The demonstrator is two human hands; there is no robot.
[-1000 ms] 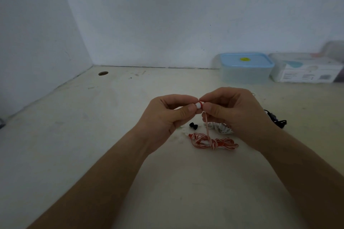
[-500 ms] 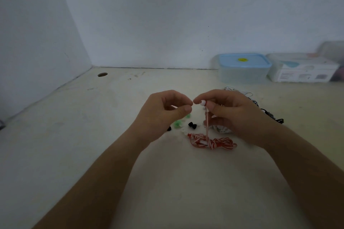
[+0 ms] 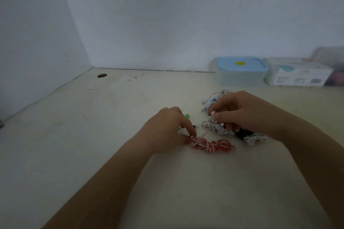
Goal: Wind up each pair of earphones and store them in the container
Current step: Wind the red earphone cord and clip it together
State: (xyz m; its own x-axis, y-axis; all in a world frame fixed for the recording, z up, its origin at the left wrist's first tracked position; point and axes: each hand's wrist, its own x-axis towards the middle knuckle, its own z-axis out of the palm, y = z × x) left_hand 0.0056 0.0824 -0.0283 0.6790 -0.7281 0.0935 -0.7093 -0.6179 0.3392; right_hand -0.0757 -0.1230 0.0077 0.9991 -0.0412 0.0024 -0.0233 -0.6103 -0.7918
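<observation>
Head view: L hand (image 3: pixel 167 130) has dropped to the bench (image 3: pixel 111 154), grip now pinching the left end of the red-white earphones (image 3: pixel 214 145) lying there. R hand (image 3: pixel 242 111) has shifted right over the earphone pile (image 3: pixel 219 129), grip still clamped on the white earbud (image 3: pixel 212 113). Container (image 3: pixel 240 74) stays closed at back.

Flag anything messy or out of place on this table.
A small green piece and a small black piece lie loose beside the red-and-white striped earphone cable. Behind it, white and black earphone cables sit in a tangled heap.
</observation>
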